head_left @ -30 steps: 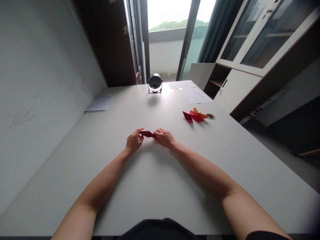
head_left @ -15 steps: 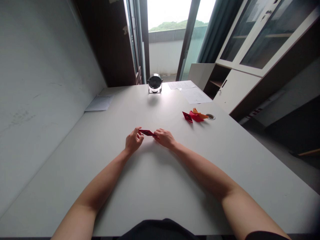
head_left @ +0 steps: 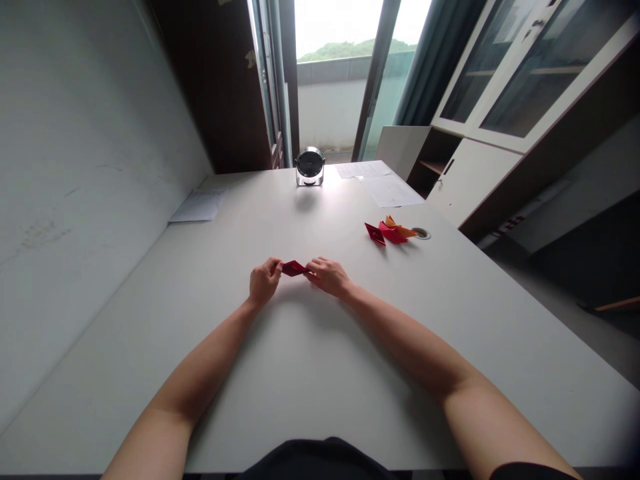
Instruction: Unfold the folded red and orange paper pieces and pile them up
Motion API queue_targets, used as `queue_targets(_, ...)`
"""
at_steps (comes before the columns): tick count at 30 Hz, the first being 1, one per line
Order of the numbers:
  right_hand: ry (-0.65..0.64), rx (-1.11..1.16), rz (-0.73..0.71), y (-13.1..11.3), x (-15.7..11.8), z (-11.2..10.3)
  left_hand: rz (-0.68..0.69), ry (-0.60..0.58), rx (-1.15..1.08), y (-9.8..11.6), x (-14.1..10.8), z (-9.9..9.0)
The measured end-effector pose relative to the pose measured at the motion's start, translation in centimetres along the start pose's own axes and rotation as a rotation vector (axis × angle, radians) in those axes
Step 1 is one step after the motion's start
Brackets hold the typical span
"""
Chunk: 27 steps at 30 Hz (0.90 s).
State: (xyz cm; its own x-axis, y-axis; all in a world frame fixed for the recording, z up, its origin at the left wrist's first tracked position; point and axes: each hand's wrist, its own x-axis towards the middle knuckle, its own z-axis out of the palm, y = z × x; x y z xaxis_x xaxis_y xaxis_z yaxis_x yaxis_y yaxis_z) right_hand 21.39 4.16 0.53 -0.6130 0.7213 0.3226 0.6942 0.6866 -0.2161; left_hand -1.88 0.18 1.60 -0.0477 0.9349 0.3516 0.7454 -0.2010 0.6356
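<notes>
Between my hands, just above the white table [head_left: 320, 373], is a piece of folded red paper [head_left: 294, 268], a narrow pointed origami form. My left hand [head_left: 264, 280] pinches its left tip between thumb and fingers. The right end is gripped by my right hand [head_left: 327, 275], whose fingers hide that tip. Further off to the right sit other folded paper pieces: a dark red diamond-shaped one [head_left: 375, 233], a bright red one [head_left: 393, 233] and an orange one [head_left: 400, 229], the last two close against each other.
A round black device in a silver stand [head_left: 310, 167] is at the table's far edge. Paper sheets [head_left: 393, 191] lie at the back right, more sheets [head_left: 199, 205] at the back left by the wall. A round cable hole [head_left: 423, 234] is beside the orange paper.
My left fingers have closed on the left tip of the red paper, which has turned to show more of its face. My right hand has hardly moved.
</notes>
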Motion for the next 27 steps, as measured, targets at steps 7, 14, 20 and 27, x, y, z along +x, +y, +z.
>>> queue_targets(7, 0.038, -0.018, -0.030, 0.2, 0.0, 0.0, -0.040, -0.012, -0.109, -0.2, 0.1, 0.3)
queue_targets(14, 0.124, -0.068, 0.235, 3.5, 0.2, -0.8, -0.056, -0.018, -0.138, -0.9, 0.4, 0.6)
queue_targets(20, 0.205, -0.146, 0.737, 8.9, -0.8, -2.6, -0.072, -0.084, -0.120, -1.2, 0.5, 0.7)
queue_targets(27, 0.234, -0.143, 0.981, 13.1, -2.6, -4.1, -0.058, -0.117, -0.078, -1.3, 0.5, 0.8)
